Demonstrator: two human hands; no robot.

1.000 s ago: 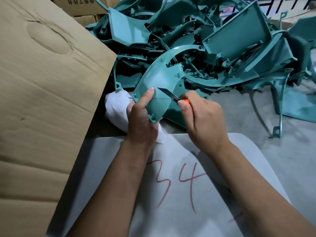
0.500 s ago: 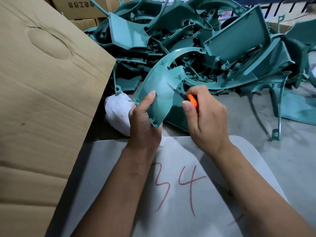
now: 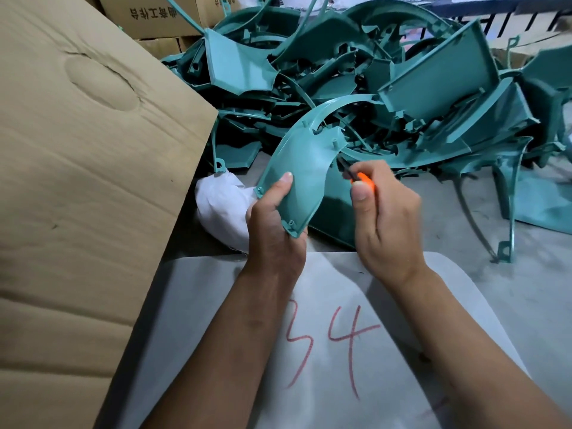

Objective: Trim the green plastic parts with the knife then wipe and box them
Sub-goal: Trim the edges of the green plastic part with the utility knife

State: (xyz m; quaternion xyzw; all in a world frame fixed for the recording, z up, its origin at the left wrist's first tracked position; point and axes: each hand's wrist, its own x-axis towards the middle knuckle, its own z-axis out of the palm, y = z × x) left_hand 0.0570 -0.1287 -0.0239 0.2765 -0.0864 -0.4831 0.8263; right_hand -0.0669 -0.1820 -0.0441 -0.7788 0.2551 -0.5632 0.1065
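Observation:
My left hand (image 3: 274, 230) grips the lower end of a curved green plastic part (image 3: 305, 162), thumb pressed on its smooth face. The part arcs up and to the right over the pile. My right hand (image 3: 387, 218) holds an orange-handled knife (image 3: 363, 179); its dark blade points up-left and meets the part's inner edge near a small peg. A white cloth (image 3: 221, 205) lies bunched on the table just left of my left hand. A big heap of green plastic parts (image 3: 433, 88) fills the table behind.
A large cardboard box flap (image 3: 86, 181) rises along the left side. Printed cartons (image 3: 154, 17) stand at the back left. A grey sheet marked "34" in red (image 3: 334, 335) lies under my forearms. Loose green strips with mounting tabs (image 3: 504, 249) stand at the right.
The knife has slid up along the part's inner edge, from near my left thumb toward the peg higher up. My left hand keeps the same grip on the part.

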